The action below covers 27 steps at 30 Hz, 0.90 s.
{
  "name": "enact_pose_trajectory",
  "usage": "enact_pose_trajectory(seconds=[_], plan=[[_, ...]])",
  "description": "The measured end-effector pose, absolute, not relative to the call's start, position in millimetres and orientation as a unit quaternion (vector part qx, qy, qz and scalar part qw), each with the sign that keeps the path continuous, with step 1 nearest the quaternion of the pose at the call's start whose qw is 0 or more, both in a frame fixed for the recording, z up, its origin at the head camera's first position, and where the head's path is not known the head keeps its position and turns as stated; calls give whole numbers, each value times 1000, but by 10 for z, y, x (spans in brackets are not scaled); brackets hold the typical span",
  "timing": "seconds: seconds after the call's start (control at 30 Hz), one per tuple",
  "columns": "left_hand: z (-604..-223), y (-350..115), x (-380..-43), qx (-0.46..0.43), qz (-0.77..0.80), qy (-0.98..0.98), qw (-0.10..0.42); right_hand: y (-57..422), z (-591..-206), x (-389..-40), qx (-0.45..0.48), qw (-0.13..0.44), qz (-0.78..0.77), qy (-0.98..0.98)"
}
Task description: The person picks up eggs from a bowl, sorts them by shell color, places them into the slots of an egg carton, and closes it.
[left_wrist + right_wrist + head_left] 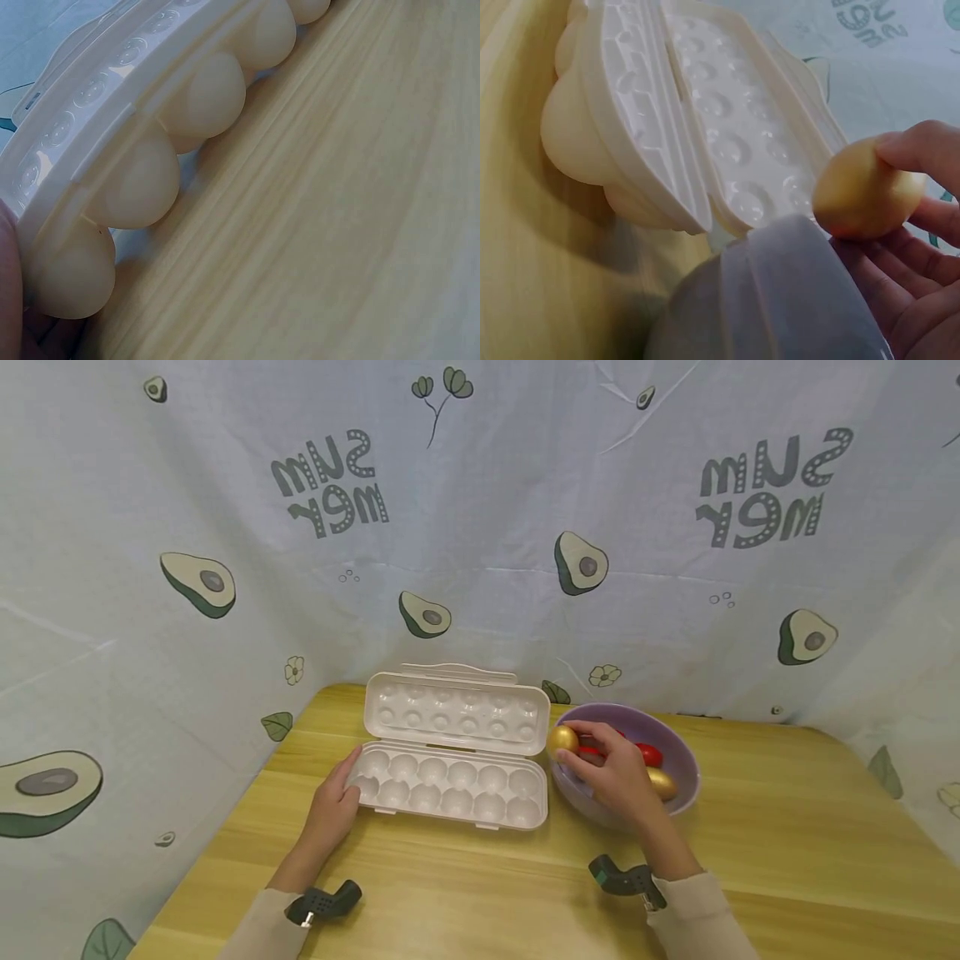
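Note:
An egg carton of white plastic lies open on the table, its lid tilted back and its two rows of cups bare. My left hand grips the carton's left end, thumb on the near side; the left wrist view catches only a sliver of that hand beside the rounded cups. Over the left rim of a purple bowl, my right hand pinches a golden egg between thumb and fingers. Inside the bowl lie red eggs and another golden egg, partly hidden by the hand.
The wooden table runs back to a white curtain printed with avocados and lettering. Carton and bowl stand side by side near the curtain, the bowl on the right. Each wrist wears a dark camera mount.

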<state>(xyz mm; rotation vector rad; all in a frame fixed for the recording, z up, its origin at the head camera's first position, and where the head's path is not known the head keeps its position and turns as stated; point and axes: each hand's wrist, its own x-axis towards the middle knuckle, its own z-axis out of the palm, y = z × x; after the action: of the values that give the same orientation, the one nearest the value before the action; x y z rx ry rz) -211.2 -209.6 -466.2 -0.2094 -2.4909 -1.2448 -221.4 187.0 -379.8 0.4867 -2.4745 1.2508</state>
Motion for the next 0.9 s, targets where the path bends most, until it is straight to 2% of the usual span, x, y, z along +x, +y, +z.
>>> enact_pose_trajectory(seconds=[0.17, 0.5, 0.9], plan=[[-4664, -2100, -2116, -76, -438, -879, 171, 1804, -3822, -2209, 174, 155, 462, -856], [-4673, -2088, -2121, -74, -432, -881, 177, 1694, -3926, -2235, 219, 178, 481, -830], [-4635, -2077, -2095, -69, -436, -881, 170, 1635, -3944, -2237, 245, 220, 378, -865]])
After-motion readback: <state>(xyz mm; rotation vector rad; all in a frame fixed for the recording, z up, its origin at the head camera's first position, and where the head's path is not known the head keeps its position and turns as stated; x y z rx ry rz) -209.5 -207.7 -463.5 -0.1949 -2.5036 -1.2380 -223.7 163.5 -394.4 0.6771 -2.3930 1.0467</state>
